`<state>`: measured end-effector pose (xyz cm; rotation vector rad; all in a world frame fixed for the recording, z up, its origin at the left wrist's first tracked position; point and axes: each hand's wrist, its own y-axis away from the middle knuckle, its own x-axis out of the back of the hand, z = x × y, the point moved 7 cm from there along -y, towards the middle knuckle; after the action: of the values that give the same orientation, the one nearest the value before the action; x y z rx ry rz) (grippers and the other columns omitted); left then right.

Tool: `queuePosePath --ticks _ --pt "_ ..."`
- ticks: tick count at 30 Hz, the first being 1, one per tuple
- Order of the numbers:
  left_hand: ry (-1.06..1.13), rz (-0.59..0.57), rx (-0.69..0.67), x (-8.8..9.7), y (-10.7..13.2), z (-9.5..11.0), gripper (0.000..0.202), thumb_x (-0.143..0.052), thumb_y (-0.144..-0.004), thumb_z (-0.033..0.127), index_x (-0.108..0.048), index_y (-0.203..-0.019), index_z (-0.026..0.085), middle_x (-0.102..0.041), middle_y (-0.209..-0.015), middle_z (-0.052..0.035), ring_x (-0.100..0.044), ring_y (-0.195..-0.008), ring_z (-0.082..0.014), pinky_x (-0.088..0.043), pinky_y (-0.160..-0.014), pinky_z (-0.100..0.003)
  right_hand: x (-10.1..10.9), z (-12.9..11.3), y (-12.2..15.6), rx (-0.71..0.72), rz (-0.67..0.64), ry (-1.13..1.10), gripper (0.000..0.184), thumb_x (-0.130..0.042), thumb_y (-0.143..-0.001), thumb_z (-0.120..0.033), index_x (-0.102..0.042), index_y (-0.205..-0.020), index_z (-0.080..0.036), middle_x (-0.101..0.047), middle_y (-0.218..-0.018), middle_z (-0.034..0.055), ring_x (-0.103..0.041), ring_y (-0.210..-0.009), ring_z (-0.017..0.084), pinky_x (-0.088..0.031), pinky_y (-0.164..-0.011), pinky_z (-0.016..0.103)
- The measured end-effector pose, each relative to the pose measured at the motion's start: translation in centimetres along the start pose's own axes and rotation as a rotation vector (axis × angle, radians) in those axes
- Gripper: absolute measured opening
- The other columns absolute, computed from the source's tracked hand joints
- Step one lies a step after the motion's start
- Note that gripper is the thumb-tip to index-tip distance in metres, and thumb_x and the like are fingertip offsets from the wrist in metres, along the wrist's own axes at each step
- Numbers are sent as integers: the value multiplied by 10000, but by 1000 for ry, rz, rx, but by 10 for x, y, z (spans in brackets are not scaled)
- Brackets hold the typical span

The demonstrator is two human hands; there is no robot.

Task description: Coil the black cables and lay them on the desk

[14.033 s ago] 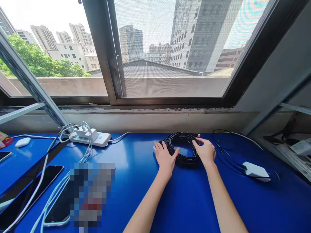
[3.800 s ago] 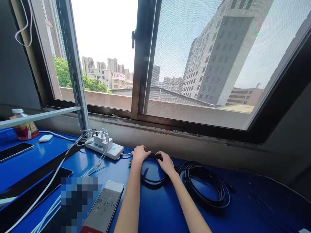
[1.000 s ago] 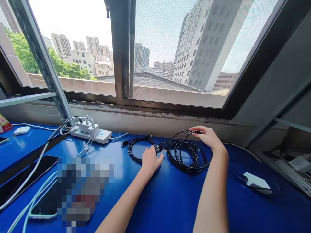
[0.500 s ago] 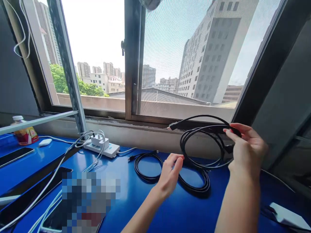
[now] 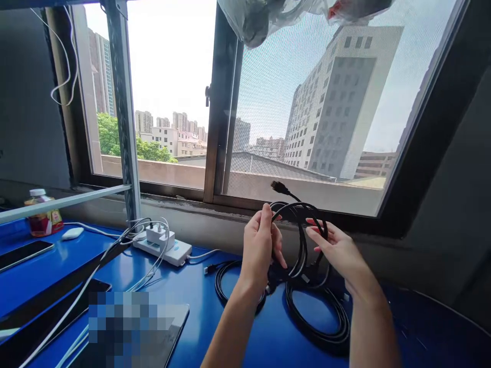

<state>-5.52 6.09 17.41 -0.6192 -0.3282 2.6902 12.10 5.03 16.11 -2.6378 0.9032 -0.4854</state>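
Left hand (image 5: 260, 245) pinches the black cable loops (image 5: 297, 240) above the blue table (image 5: 238, 332); right hand (image 5: 337, 250), fingers spread, supports them.

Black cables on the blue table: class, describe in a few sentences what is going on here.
A person holds a lifted coil of black cable up before the window. The left hand grips its loops; the right hand lays outstretched fingers against them. Its plug sticks up on top. A small coil and a large coil lie flat on the blue table below, near a white power strip.
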Motion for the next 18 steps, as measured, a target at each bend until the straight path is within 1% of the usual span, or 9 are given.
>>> queuePosePath --ticks 2,5,7,9,10,11,14,16,18 --pt "-23 -42 61 8 -3 3 499 -504 -770 681 -472 -729 185 -381 -397 104 -335 -256 -43 -148 -307 -170 -1 1 -2 3 -16 25 375 -629 -559 -438 -664 -855 -211 -686 -827 74 -648 -809 238 -523 -612 320" --pt "10 -119 104 15 -6 8 460 -574 -777 610 -555 -785 150 -366 -405 107 -299 -285 -20 -160 -338 -158 10 -11 2 89 176 -8 447 -668 -509 -432 -671 -898 -213 -683 -849 82 -649 -821 235 -538 -648 328" --pt "53 -177 102 13 -6 10 448 -610 -768 584 -581 -818 140 -355 -414 110 -271 -314 -12 -180 -361 -152 18 -27 12 181 311 -41 498 -660 -540 -488 -677 -951 -208 -681 -869 89 -648 -800 228 -539 -629 328" --pt "56 -232 83 7 -5 9 454 -620 -761 588 -590 -835 141 -354 -418 108 -259 -330 -16 -190 -373 -158 18 -45 24 257 336 -30 489 -624 -606 -575 -694 -916 -203 -682 -841 92 -644 -755 219 -530 -599 315" --pt "45 -254 67 4 -5 9 466 -617 -758 602 -591 -836 144 -356 -418 107 -263 -334 -20 -191 -375 -163 14 -53 30 284 285 -1 485 -599 -636 -626 -702 -849 -202 -680 -799 90 -639 -724 214 -523 -587 306" --pt "38 -264 42 0 -5 8 479 -611 -754 618 -590 -833 146 -360 -422 104 -279 -342 -25 -201 -380 -167 6 -61 36 304 181 46 499 -573 -659 -672 -699 -766 -202 -673 -748 84 -631 -690 209 -516 -577 295" --pt "68 -252 -40 -6 -4 9 510 -622 -726 652 -587 -817 151 -386 -467 92 -338 -403 -33 -256 -412 -163 -25 -76 56 342 -262 218 573 -495 -732 -725 -637 -576 -193 -616 -599 56 -580 -571 177 -480 -524 253" --pt "111 -235 -68 -7 -2 10 506 -646 -709 648 -587 -822 159 -399 -506 87 -354 -443 -34 -280 -432 -156 -33 -79 65 338 -378 265 579 -481 -758 -717 -656 -601 -188 -608 -583 44 -571 -542 169 -463 -498 239" --pt "137 -228 -78 -7 -1 11 476 -661 -714 626 -582 -812 167 -432 -558 77 -371 -480 -33 -301 -448 -148 -32 -79 67 322 -376 269 565 -495 -754 -713 -712 -701 -194 -651 -635 45 -603 -564 181 -478 -510 244"
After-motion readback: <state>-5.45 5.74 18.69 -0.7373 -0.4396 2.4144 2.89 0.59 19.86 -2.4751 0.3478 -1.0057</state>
